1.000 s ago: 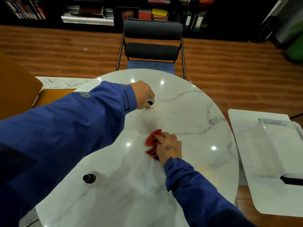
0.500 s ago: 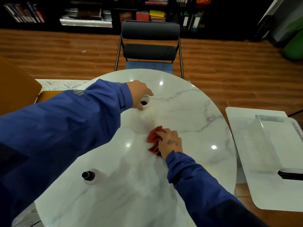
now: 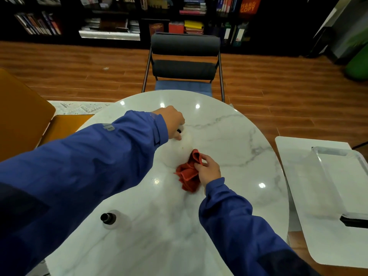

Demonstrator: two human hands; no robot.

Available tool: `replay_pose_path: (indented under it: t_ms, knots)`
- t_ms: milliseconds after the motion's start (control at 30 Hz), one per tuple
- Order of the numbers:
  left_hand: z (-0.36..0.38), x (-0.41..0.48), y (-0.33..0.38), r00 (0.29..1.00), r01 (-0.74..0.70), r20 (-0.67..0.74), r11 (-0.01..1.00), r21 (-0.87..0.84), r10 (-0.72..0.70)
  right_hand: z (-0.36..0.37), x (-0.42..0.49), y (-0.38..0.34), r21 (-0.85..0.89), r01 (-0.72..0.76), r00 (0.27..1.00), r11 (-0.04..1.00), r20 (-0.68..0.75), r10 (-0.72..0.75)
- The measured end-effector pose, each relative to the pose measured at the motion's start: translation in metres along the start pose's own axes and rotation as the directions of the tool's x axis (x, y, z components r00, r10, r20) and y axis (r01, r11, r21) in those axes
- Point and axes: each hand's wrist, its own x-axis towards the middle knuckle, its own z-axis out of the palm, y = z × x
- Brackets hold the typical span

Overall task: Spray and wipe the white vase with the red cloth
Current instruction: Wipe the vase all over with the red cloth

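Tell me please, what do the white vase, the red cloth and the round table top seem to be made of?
White vase: probably glazed ceramic, with a smooth, opaque white body; plastic is possible.
Red cloth: soft fabric, perhaps microfibre, matte; it bunches into loose folds.
Table top: polished marble or a marble-look surface; grey veins and sharp light reflections.

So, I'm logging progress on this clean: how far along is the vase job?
Spraying looks over: the spray bottle stands untouched on the table, though wetness on the white vase cannot be seen. In hand: the left hand grips the vase at its neck, and the right hand holds the red cloth at its lower side. Left: finishing the wipe.
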Motion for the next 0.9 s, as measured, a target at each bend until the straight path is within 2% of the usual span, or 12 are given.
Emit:
replay_pose_path:
  t_ms: [100, 200, 267, 333, 433, 500, 600, 700, 767, 833, 900]
  knots:
    - [0.000, -0.004, -0.003, 1.000, -0.009, 0.000, 1.000, 0.013, 0.009, 0.002, 0.003, -0.002, 0.039, 0.004, 1.000, 0.999, -0.001, -0.004]
    - [0.000, -0.008, -0.007, 1.000, -0.027, 0.009, 0.999, 0.039, 0.026, 0.002, 0.003, -0.009, 0.004, 0.055, 0.998, 0.998, -0.034, -0.055]
    - [-0.001, -0.007, -0.008, 1.000, -0.027, 0.015, 0.998, 0.053, 0.026, 0.005, 0.000, -0.022, 0.033, 0.130, 0.985, 0.991, -0.116, -0.126]
    - [-0.002, -0.006, -0.008, 0.999, -0.023, 0.024, 0.999, 0.048, 0.022, 0.006, -0.002, -0.035, 0.019, 0.262, 0.953, 0.965, -0.165, -0.255]
    - [-0.003, -0.005, -0.008, 0.999, -0.017, 0.035, 0.999, 0.050, 0.015, 0.004, -0.006, -0.039, -0.057, 0.413, 0.905, 0.909, -0.081, -0.417]
    - [-0.004, -0.005, -0.007, 0.999, -0.015, 0.030, 0.999, 0.044, 0.014, 0.002, -0.010, -0.026, -0.041, 0.378, 0.921, 0.925, -0.085, -0.380]
    - [-0.005, -0.005, -0.007, 1.000, -0.013, 0.021, 0.999, 0.029, 0.012, 0.003, -0.007, -0.014, -0.013, 0.188, 0.978, 0.982, -0.091, -0.188]
    - [-0.006, -0.006, -0.007, 1.000, -0.005, 0.021, 1.000, 0.014, 0.005, 0.005, 0.003, -0.028, -0.076, 0.148, 0.985, 0.986, -0.081, -0.154]
    - [-0.006, -0.006, -0.007, 1.000, -0.002, 0.024, 1.000, 0.002, 0.002, 0.011, -0.004, -0.035, -0.091, 0.267, 0.955, 0.959, -0.105, -0.276]
    - [-0.006, -0.006, -0.008, 1.000, 0.000, 0.021, 1.000, -0.015, 0.001, 0.017, -0.020, -0.028, -0.098, 0.465, 0.874, 0.880, -0.104, -0.474]
    - [-0.006, -0.006, -0.008, 1.000, 0.000, 0.016, 1.000, -0.027, 0.000, 0.022, -0.033, -0.011, -0.072, 0.536, 0.839, 0.841, -0.062, -0.541]
